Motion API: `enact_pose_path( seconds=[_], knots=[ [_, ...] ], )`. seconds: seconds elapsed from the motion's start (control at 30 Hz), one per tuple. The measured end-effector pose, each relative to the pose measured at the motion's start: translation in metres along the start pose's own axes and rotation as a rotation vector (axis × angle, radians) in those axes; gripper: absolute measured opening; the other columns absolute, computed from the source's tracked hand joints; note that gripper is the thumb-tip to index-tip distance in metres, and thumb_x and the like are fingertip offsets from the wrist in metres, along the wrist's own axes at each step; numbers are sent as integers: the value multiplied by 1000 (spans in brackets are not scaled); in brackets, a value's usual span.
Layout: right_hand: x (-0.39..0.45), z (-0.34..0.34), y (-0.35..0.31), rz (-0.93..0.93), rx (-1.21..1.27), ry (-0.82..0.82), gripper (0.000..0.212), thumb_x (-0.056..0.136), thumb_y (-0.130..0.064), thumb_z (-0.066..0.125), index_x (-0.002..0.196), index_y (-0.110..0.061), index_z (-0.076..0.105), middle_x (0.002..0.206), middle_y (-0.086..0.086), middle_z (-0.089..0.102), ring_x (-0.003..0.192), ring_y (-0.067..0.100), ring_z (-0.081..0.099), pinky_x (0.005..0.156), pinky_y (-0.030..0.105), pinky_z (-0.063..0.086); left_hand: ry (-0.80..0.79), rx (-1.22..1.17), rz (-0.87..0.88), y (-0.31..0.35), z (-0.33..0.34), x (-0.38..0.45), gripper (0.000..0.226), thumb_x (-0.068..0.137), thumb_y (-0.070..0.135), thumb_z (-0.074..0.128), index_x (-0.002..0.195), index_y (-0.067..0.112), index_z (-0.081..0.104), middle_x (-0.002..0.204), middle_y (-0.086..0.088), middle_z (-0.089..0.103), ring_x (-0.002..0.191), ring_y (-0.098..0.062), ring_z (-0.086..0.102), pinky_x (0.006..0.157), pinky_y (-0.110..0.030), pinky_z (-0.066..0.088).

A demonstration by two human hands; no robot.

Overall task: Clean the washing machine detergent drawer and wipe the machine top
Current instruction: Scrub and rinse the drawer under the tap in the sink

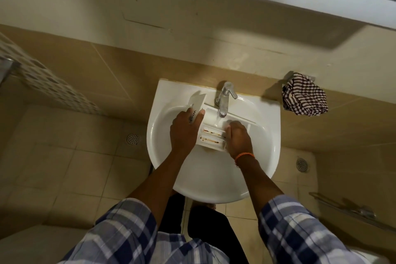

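in the sink (162, 156), under the tap (225, 100), the detergent drawer (214, 135) is held slantwise, its front panel gripped by the left hand (185, 133), right hand (239, 137) fingers curled at its inner end.

- Dim, warm light is falling from above; the sink (167, 96) is catching soft glare.
- Wide-angle distortion is bending the edges; the near sleeves (300, 231) are blurring.
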State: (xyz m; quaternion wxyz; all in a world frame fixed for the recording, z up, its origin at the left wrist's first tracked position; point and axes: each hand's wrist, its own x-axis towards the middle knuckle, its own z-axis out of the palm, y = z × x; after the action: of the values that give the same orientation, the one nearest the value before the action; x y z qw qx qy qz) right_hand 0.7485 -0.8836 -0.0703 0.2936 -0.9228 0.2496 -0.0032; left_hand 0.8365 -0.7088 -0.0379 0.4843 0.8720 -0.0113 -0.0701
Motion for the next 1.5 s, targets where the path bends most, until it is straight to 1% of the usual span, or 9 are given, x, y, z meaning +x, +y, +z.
enact_pose_path(
  seconds=[0.13, 0.27, 0.43, 0.57, 0.77, 0.97, 1.17, 1.37, 1.5],
  knots=[
    [-4, 16, -55, -162, -16, -20, 50, 112, -42, 33, 129, -10, 67, 127, 12, 65, 115, 28, 58, 97, 39, 47, 10, 0, -14, -2, 3, -1, 74, 92, 82, 43, 111, 18, 76, 104, -2, 80, 97, -18, 76, 99, -40, 61],
    [-12, 10, -45, -343, 39, -120, 48, 114, -41, 33, 139, -15, 65, 138, 6, 65, 125, 24, 58, 109, 37, 45, 12, -3, -10, -4, 2, 1, 75, 93, 83, 43, 109, 18, 76, 103, -2, 80, 97, -19, 77, 100, -45, 62],
    [-7, -6, 18, -51, -45, -9, 42, 112, -36, 37, 127, -13, 70, 121, 10, 73, 113, 31, 66, 95, 35, 50, 3, -44, -49, -1, 1, -4, 64, 95, 76, 53, 107, 17, 74, 103, -2, 80, 96, -20, 77, 100, -46, 63],
    [6, 2, -15, 81, -16, -15, 40, 112, -32, 39, 124, -7, 68, 122, 15, 68, 113, 35, 64, 96, 44, 54, 11, -47, -57, 4, 0, -8, 70, 94, 79, 50, 109, 16, 74, 103, -2, 80, 96, -20, 77, 100, -44, 63],
    [-9, 5, -38, -308, 190, -187, 38, 111, -29, 42, 134, -16, 70, 138, 1, 65, 126, 14, 55, 111, 28, 42, -6, 6, -44, 4, -4, -3, 73, 94, 78, 47, 107, 13, 77, 103, -4, 81, 98, -19, 77, 99, -36, 60],
    [11, 6, -26, 204, 16, 47, 33, 103, -25, 46, 111, -6, 73, 115, 17, 69, 108, 36, 66, 92, 45, 57, 7, -21, -62, 3, -1, -6, 63, 95, 73, 53, 104, 14, 75, 100, -2, 79, 95, -18, 76, 98, -38, 62],
    [13, 28, -61, -51, 209, -60, 25, 103, -36, 41, 91, -30, 63, 98, -1, 67, 89, 22, 67, 76, 38, 58, 10, -8, -39, -2, -1, -2, 75, 94, 82, 45, 106, 15, 76, 99, -4, 80, 93, -20, 77, 95, -43, 64],
    [18, 11, -23, 220, 51, 53, 21, 100, -17, 54, 96, -11, 74, 103, 13, 72, 104, 36, 66, 91, 44, 56, 7, -43, -61, 1, -2, -4, 58, 98, 70, 56, 107, 16, 75, 102, -1, 79, 97, -19, 76, 102, -42, 61],
    [10, 28, -68, 55, -2, 67, 34, 112, -28, 41, 118, -9, 69, 112, 14, 67, 102, 29, 64, 88, 40, 55, 8, -15, -35, 0, -1, -5, 73, 95, 81, 46, 107, 16, 76, 101, -2, 80, 96, -19, 77, 99, -42, 62]
  ],
)
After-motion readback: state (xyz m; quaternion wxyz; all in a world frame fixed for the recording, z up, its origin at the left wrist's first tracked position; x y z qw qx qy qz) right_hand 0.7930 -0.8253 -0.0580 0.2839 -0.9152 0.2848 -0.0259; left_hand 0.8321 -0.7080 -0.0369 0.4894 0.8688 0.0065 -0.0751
